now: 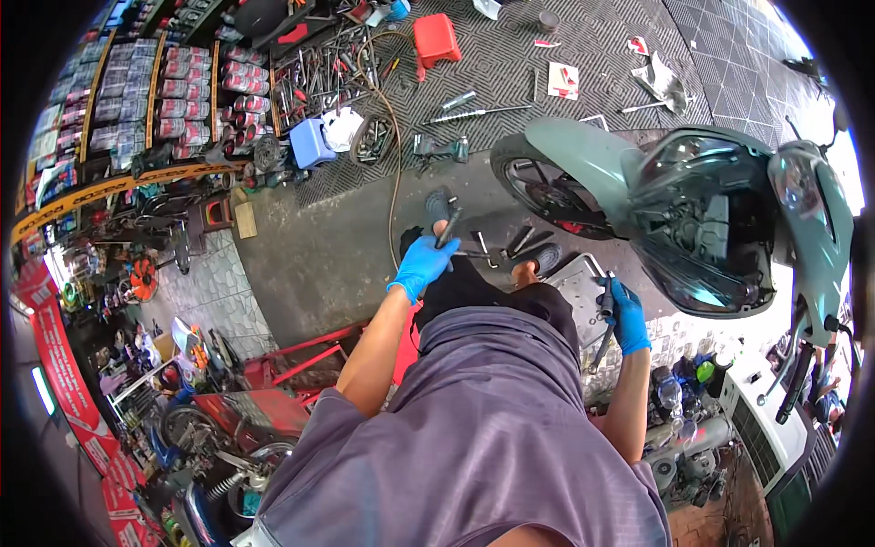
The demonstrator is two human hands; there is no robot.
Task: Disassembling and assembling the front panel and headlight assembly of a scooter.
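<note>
My left hand (422, 265), in a blue glove, is closed around a dark rod-like tool (447, 230) that points up and away from me. It is too small to name its exact kind. My right hand (627, 317), gloved in blue too, grips a dark metal bar-shaped tool (605, 299) beside a grey metal tray (574, 284). A further dark length sticks out below this hand, and I cannot tell whether it belongs to the same tool. Between my feet, several dark and shiny hand tools (519, 240) lie on the concrete.
A grey-green scooter (583, 159) with its seat area opened stands at right. Ahead are a cordless power tool (441, 148), a blue stool (313, 144), a red stool (437, 39) and scattered tools. A brown hose (396, 173) crosses the floor. Shelves of bottles (187, 91) line the left.
</note>
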